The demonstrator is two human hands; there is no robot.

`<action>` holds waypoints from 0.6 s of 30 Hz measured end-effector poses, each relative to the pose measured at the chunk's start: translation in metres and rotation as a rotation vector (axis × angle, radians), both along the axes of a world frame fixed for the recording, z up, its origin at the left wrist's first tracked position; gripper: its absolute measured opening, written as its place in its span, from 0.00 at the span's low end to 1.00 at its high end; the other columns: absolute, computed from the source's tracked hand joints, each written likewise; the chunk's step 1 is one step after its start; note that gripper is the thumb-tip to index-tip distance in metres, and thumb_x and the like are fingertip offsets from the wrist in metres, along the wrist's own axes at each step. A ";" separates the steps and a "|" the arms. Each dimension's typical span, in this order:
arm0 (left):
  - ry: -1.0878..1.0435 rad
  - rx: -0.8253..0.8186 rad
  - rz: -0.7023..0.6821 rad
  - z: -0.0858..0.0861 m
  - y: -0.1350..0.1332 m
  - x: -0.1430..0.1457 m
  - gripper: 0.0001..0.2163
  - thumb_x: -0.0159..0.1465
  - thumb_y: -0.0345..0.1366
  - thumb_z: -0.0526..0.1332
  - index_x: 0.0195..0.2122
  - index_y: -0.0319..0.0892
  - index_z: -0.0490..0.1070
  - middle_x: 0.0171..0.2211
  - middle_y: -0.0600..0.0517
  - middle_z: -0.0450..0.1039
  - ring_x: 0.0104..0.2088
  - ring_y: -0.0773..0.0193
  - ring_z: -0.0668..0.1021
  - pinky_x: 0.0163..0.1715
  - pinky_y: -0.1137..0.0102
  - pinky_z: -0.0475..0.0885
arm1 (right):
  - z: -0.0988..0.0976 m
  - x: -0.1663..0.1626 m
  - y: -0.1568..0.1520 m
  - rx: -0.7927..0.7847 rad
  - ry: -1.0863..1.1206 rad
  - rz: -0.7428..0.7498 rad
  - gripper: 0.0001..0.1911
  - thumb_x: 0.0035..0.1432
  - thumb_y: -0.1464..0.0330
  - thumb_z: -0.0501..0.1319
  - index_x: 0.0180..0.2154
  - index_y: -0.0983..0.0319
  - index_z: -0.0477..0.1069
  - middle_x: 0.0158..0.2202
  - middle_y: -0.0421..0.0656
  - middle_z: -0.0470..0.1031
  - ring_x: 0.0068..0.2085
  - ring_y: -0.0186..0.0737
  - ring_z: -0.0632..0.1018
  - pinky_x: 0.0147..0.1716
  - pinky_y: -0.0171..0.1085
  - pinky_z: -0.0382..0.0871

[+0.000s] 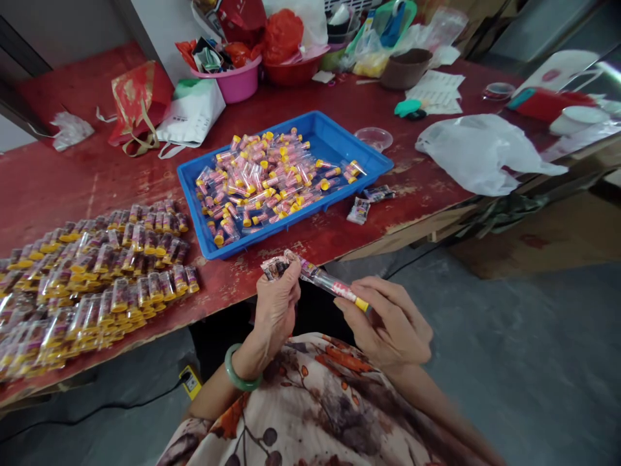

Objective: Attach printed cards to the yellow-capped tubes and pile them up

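My right hand [388, 320] grips a clear plastic tube [334, 285] by its yellow-capped end; something pink and white shows inside near the cap. The tube's far end meets my left hand [279, 298], which is closed around small printed wrapper packets [275, 266]. A packet sits at the tube's mouth, but I cannot tell how far in it is. Just beyond my hands, a blue tray [339, 139] holds many loose tubes [257, 175] with yellow caps and pink contents. Two small packets [359, 210] lie on the table at the tray's right corner.
Rows of dark-filled, yellow-capped tubes [92, 278] are stacked on the red table [160, 181] at left. A white plastic bag [485, 149] lies at right, near a clear round lid [373, 138]. Bags, a pink basin [237, 83] and a brown bowl [405, 68] stand at the back.
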State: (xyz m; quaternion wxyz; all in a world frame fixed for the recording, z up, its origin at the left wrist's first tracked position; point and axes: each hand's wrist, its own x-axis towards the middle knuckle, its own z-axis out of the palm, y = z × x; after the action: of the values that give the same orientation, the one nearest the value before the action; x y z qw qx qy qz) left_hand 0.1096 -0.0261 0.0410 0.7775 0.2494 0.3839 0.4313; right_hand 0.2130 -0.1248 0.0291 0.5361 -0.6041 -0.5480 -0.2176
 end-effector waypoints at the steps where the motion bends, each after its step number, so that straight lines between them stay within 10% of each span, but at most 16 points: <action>1: 0.003 -0.010 -0.008 0.001 -0.001 0.000 0.21 0.43 0.39 0.76 0.23 0.39 0.62 0.17 0.62 0.52 0.15 0.80 0.53 0.13 0.79 0.46 | -0.002 -0.001 0.001 0.009 0.044 0.006 0.11 0.53 0.74 0.68 0.40 0.62 0.73 0.35 0.44 0.76 0.33 0.36 0.77 0.31 0.34 0.74; 18: -0.023 0.008 -0.025 -0.006 -0.005 -0.007 0.22 0.51 0.44 0.72 0.25 0.41 0.57 0.18 0.63 0.50 0.15 0.79 0.51 0.14 0.79 0.45 | -0.016 -0.016 0.013 0.056 0.073 -0.008 0.17 0.50 0.77 0.69 0.43 0.64 0.72 0.36 0.47 0.75 0.34 0.37 0.77 0.31 0.34 0.75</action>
State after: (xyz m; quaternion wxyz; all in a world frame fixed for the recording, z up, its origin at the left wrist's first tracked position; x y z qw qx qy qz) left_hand 0.1030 -0.0310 0.0350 0.7863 0.2522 0.3699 0.4257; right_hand 0.1972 -0.1117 0.0126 0.5713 -0.5988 -0.5193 -0.2129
